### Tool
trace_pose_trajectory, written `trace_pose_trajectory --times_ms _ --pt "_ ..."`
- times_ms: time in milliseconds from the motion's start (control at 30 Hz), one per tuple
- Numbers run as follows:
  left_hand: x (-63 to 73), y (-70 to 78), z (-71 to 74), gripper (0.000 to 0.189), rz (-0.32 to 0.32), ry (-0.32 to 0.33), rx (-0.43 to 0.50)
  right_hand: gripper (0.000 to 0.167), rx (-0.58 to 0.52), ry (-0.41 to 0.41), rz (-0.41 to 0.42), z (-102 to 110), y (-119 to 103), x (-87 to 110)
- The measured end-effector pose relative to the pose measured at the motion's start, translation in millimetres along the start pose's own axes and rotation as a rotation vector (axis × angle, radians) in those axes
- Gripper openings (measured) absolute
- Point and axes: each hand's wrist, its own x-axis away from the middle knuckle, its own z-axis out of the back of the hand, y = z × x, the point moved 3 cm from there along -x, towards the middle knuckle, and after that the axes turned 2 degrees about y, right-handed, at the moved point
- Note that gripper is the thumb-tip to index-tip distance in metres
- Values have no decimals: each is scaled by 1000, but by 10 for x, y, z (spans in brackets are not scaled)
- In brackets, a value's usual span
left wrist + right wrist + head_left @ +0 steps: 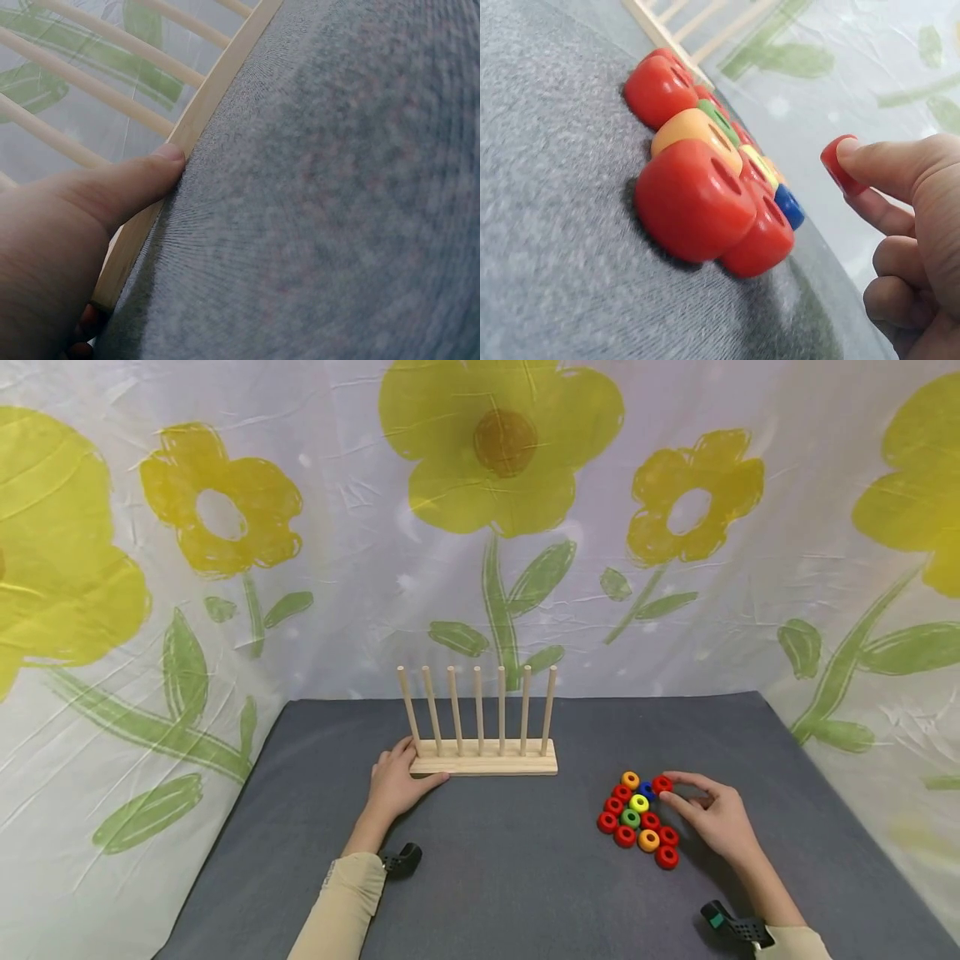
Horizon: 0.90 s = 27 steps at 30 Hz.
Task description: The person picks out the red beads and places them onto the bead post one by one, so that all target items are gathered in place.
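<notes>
A wooden peg rack (483, 764) with several upright dowels in a row stands toward the back of the table. My left hand (393, 785) grips the left end of its base, thumb along the front edge and fingers around the end and back. In the left wrist view the thumb (142, 184) lies against the base (199, 112). At the right, my right hand (716, 818) pinches a red bead (838, 161) between thumb and finger, lifted off the cloth. Beside it lies a cluster of beads: several red ones (625, 836), a green one (630, 818), a yellow one (639, 803), a blue one (788, 207) and orange ones (648, 841).
Dark grey cloth (510, 877) covers the table. Behind and at both sides hangs a pale curtain (337, 568) printed with yellow flowers. Each wrist wears a black camera mount, the left one (402, 860) close to the tabletop.
</notes>
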Motion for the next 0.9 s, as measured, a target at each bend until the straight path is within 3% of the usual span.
trace_pose_trajectory --times_ms 367,900 --pt "49 -41 3 90 17 -16 -2 36 -35 -16 -10 -59 -61 -17" --pt "-3 25 18 89 8 -19 5 35 -38 11 33 -130 -211 -126"
